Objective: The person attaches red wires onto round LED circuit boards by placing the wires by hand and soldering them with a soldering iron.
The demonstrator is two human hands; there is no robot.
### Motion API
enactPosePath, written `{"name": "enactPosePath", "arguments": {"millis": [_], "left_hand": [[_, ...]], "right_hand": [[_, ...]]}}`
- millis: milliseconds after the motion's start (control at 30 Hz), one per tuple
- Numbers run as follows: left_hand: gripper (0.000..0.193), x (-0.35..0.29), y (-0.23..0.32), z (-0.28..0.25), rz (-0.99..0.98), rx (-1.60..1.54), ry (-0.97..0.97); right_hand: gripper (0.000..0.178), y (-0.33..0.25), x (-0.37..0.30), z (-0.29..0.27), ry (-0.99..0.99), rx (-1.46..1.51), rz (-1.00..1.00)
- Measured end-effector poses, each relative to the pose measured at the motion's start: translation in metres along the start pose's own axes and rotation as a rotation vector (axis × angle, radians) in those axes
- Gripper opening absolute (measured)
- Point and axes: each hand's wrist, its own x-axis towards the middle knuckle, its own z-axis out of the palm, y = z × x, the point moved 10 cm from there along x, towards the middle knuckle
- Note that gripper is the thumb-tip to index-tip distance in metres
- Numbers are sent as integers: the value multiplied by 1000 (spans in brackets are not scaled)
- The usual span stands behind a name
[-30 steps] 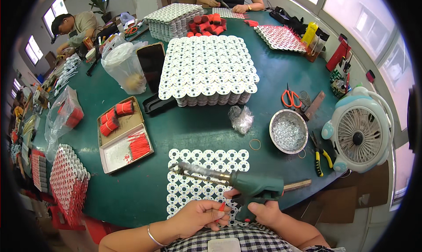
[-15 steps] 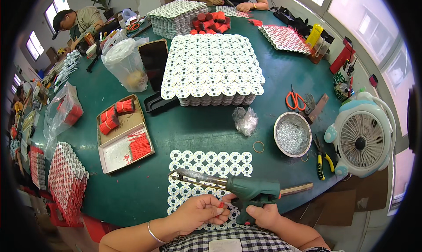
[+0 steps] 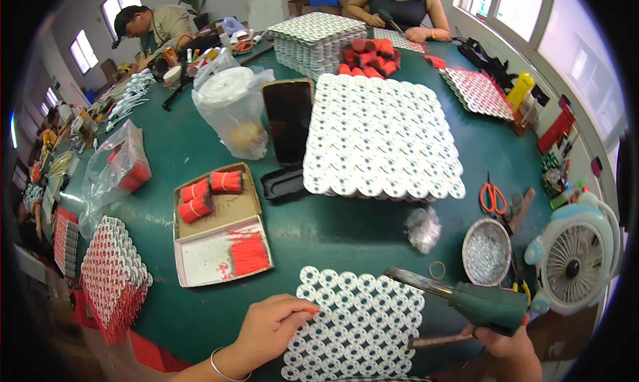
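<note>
My left hand (image 3: pixel 269 325) is closed, with a short red wire (image 3: pixel 311 311) pinched between thumb and forefinger, at the left edge of a sheet of white ring-shaped circuit boards (image 3: pixel 353 329). In my right hand (image 3: pixel 509 349) is a green soldering gun (image 3: pixel 489 307); its long metal barrel points left above the sheet's far right corner. A brown bar (image 3: pixel 439 341) lies beneath the gun, across the sheet's right edge. Left of the sheet stands an open cardboard box (image 3: pixel 193 271) with loose red wires (image 3: pixel 249 254) and banded red wire bundles (image 3: pixel 195 200).
A tall stack of white boards (image 3: pixel 383 135) stands ahead, beside a phone (image 3: pixel 287 122) and a bagged cup (image 3: pixel 229 105). To the right are a bowl of silvery bits (image 3: pixel 486 252), orange-handled scissors (image 3: pixel 492 199) and a fan (image 3: pixel 572 265). Two people work across the table.
My hands have moved apart: the left, with its red wire, to the left edge of the sheet, the right outward with the soldering gun. The whole view has shifted.
</note>
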Motion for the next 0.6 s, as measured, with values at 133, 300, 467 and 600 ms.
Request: {"name": "enactPosePath", "arguments": {"millis": [133, 300, 467, 600], "left_hand": [[13, 1, 23, -35, 217, 479, 251], [9, 4, 50, -24, 452, 963, 387], [13, 7, 51, -14, 611, 1161, 478], [6, 13, 45, -9, 654, 1150, 440]], "right_hand": [[58, 20, 15, 17, 303, 867, 296], [41, 6, 42, 69, 335, 1281, 367], [41, -7, 57, 61, 233, 902, 195], [34, -3, 51, 67, 189, 615, 75]]}}
